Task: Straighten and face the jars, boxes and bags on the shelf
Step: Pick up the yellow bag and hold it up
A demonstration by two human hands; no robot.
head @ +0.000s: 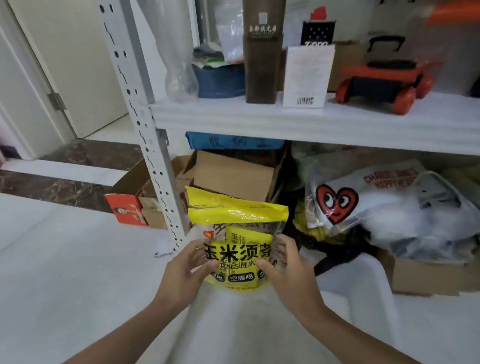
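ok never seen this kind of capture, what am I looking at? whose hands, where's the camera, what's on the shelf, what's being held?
There is no robot here. A person wears one wide-angle camera on the head, looking forward and down, so the two bare arms coming in from the bottom are the wearer's own.

The left hand and right hand grip the sides of a yellow bag with large black print, its front turned toward the camera. A second yellow bag shows right behind it.

Ahead is a white metal shelf. On its board stand a clear plastic bottle, a blue container, a tall dark box, a white box with a barcode and an orange-wheeled cart. Below are cardboard boxes and a heart-print bag.
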